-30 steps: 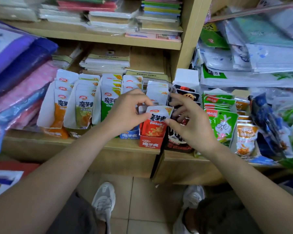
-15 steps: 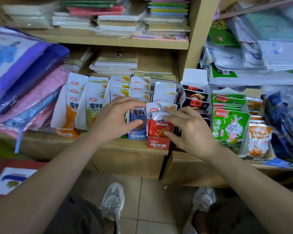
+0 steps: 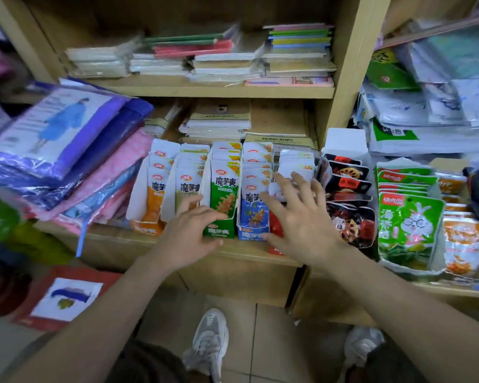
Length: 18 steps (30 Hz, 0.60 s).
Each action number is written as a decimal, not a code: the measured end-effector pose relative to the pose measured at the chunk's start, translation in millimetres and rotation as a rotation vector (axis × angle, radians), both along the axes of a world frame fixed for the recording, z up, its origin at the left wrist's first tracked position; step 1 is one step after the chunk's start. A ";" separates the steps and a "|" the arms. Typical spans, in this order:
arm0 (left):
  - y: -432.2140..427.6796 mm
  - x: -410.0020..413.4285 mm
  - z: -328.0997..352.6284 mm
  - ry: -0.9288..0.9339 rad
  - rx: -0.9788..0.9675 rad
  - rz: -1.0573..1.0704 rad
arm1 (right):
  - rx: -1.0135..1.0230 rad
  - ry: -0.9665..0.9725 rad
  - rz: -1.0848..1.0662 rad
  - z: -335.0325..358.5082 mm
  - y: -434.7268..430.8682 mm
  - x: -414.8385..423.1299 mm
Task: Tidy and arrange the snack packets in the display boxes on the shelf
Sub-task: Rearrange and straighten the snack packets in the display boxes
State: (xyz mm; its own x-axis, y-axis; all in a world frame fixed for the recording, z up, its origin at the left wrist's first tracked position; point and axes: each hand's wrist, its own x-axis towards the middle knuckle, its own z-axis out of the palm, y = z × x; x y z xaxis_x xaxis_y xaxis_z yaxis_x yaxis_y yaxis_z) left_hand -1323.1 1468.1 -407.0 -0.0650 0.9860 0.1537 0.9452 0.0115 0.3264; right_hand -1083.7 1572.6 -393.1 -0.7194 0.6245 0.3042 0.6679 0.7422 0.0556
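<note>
Both hands are empty here, fingers spread and relaxed, nothing gripped. Taking the green box (image 3: 219, 232) as the marker: the left hand (image 3: 188, 233) is low at its front, fingertips right by the front lip, though I can't tell if they actually touch. The right hand (image 3: 296, 217) is two boxes to the right of it, splayed over the red box (image 3: 275, 249) and hiding most of it, with its fingertips up by the white-topped packets (image 3: 296, 163) at the back of that row. The blue box (image 3: 250, 234) sits just right of green, between it and red. The packets all stand upright, long side vertical, filed front to back away from the person. So my guess is that squaring up means a push straight back or a pat on the tops, and the right hand is clearly nearer the red row. Left of the green box there's a pale green box (image 3: 168, 200), then an orange box (image 3: 147, 227), both full of upright packets. Way right of it, past red, are black packets (image 3: 346, 183) leaning back, then rabbit packets (image 3: 409, 225) — all on one shelf (image 3: 233, 251)
</note>
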 end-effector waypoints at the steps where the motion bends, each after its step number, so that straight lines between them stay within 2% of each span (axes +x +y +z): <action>1: -3.3 1.6 -2.1 0.008 -0.003 0.001 | -0.007 -0.023 -0.008 -1.1 2.6 -2.6; 6: -14.7 1.9 -12.4 0.047 0.057 -0.043 | -0.054 -0.054 -0.004 -0.8 16.1 -6.7; 13: -16.8 -0.5 -7.1 0.060 0.122 -0.025 | -0.182 0.021 0.164 4.4 33.1 7.0; 15: -13.0 1.1 -3.4 0.079 0.165 0.007 | -0.238 0.101 0.211 5.5 34.8 14.2; 18: -4.0 7.9 4.5 0.095 0.211 0.040 | -0.295 0.321 0.249 12.3 33.5 29.3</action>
